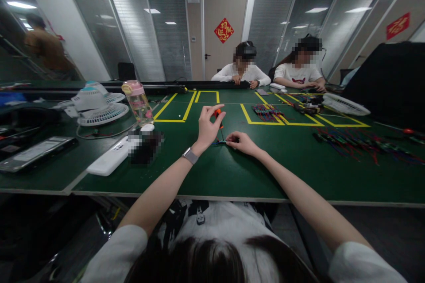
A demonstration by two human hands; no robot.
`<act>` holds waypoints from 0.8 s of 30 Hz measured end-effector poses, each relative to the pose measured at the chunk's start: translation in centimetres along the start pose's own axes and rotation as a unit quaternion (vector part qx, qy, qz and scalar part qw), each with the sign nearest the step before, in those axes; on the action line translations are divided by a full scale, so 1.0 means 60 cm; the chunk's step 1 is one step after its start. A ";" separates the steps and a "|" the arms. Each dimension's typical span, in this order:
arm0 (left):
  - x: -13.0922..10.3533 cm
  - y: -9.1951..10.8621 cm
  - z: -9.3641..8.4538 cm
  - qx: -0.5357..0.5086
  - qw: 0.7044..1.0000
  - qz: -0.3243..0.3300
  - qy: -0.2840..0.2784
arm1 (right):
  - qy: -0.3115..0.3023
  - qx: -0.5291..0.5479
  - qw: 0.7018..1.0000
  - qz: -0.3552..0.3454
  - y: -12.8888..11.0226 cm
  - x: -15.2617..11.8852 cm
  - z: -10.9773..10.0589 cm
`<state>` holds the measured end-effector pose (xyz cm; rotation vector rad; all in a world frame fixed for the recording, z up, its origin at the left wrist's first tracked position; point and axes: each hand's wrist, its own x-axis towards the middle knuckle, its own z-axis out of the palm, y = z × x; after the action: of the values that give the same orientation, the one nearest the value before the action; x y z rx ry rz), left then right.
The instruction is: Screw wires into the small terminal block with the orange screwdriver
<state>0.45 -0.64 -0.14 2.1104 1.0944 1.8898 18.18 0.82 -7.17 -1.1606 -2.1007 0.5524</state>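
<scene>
My left hand point(209, 124), with a watch on its wrist, is closed at the fingertips around the orange handle of a screwdriver point(218, 114). The screwdriver stands upright, its thin dark shaft running down to a small circuit board point(221, 142) on the green table. My right hand point(243, 143) pinches the board's right edge between thumb and fingers, low against the tabletop. Part of the board lies behind my left wrist, so its full shape is hidden.
On the green table point(199, 177) stand a pink-lidded bottle point(137, 101), a white fan point(99, 108) and a white phone-like slab point(111, 157) at left. Wired circuit boards point(267, 112) lie ahead, with more boards point(361, 141) at right. Two people point(241, 68) sit opposite.
</scene>
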 end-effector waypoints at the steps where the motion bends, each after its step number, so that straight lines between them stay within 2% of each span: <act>1: 0.001 -0.001 0.000 -0.002 1.000 -0.006 -0.001 | 0.001 0.001 1.000 0.001 0.000 0.000 0.000; 6: 0.003 -0.002 -0.001 -0.053 0.998 0.000 -0.037 | 0.003 0.003 1.000 0.004 0.000 0.000 0.000; 12: 0.000 0.000 0.000 -0.011 1.000 -0.002 -0.001 | 0.005 0.000 1.000 0.000 0.001 0.000 0.000; 18: 0.001 -0.001 -0.001 -0.047 0.998 0.011 -0.034 | 0.002 0.005 1.000 -0.001 0.002 0.000 0.001; 24: -0.001 0.001 -0.003 0.005 1.000 -0.013 0.012 | 0.002 0.007 1.000 -0.003 0.005 0.001 0.003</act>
<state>0.34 -0.75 -0.12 2.0740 1.1334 1.9056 18.22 1.02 -7.46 -1.1455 -2.0921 0.5607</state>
